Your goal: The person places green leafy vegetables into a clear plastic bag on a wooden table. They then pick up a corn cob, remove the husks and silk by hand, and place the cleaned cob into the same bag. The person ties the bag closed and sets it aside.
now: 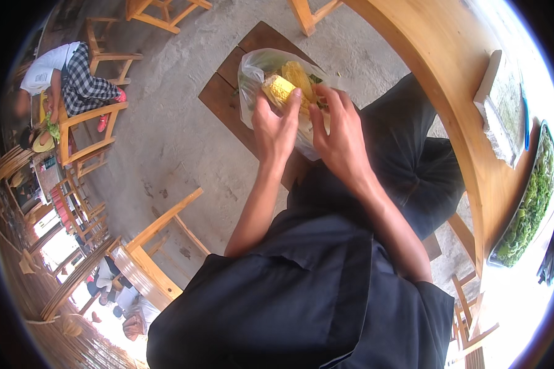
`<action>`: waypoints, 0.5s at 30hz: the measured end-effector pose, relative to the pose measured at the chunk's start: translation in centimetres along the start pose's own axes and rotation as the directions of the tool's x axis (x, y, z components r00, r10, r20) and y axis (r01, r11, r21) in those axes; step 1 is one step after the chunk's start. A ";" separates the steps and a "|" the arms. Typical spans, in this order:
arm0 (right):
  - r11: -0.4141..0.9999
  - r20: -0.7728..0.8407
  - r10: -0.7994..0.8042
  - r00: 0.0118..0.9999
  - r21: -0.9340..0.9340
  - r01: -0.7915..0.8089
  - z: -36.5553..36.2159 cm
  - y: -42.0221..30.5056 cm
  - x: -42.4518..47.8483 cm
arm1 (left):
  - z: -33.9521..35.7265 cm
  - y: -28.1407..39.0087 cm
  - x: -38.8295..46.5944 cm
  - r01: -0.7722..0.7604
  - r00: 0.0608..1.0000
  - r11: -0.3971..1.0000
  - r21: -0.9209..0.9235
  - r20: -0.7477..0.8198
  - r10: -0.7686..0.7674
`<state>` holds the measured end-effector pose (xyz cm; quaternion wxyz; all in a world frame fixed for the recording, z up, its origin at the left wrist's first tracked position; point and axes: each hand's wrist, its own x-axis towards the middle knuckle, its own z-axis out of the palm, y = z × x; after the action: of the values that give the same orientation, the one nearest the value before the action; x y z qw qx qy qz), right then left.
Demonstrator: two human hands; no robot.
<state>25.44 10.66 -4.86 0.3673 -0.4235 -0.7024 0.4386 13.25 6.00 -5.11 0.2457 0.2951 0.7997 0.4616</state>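
My left hand [275, 125] grips a yellow ear of corn [278, 89], with the thumb lying along its near side. Close by on the right is my right hand [340, 127], its thumb and fingers apart and nothing visible between them. Both hands are over an opened clear plastic bag [250, 69]. A paler yellow piece [295, 73], perhaps another ear of corn or husk, shows inside the bag behind the held ear. Underneath is a low dark-brown wooden stool [218, 94]. My right fingers partly cover the bag's contents.
To my right curves a wooden table [411, 41] with a rough-edged pale slab [503, 110] and a tray of shredded greens [528, 212]. Wooden chairs [92, 110] stand across the concrete floor [175, 106]. A person [81, 74] sits at the far left, bent over greens.
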 end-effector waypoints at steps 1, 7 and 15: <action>0.994 0.074 0.097 0.992 0.033 -0.100 0.1 0.3 0.5 | -0.1 0.1 -0.1 -0.008 1.000 1.000 -0.010 -0.006 0.008; 0.814 0.467 0.382 0.797 0.239 -0.530 0.8 3.8 4.3 | -0.3 0.6 0.3 0.022 1.000 0.999 -0.043 0.002 -0.022; 0.916 0.308 0.333 0.891 0.120 -0.384 1.5 3.8 4.6 | -0.5 0.1 -0.1 -0.014 1.000 1.000 -0.009 0.011 0.014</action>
<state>23.41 15.41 -8.23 0.2124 -0.4452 -0.6149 0.6153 12.95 5.67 -4.82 0.2482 0.3022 0.7940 0.4655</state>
